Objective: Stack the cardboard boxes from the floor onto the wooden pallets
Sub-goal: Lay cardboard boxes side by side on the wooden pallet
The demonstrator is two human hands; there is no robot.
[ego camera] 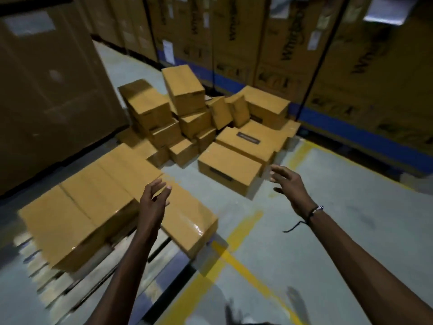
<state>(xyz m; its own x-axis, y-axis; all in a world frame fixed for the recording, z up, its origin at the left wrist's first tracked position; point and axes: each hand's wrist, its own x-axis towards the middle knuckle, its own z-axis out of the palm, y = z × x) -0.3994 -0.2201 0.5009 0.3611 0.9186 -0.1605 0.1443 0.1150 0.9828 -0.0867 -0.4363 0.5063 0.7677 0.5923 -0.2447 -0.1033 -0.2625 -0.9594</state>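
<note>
Now both hands reach out with nothing in them.
Left hand (155,198) hangs with fingers loosely spread over the row of boxes (98,202) on the wooden pallet (77,282), touching none that I can tell; right hand (289,184) (a cord at the wrist) has fingers splayed just beside the nearest floor box (228,171), the jumbled pile (187,113) beyond its fingertips.
</note>
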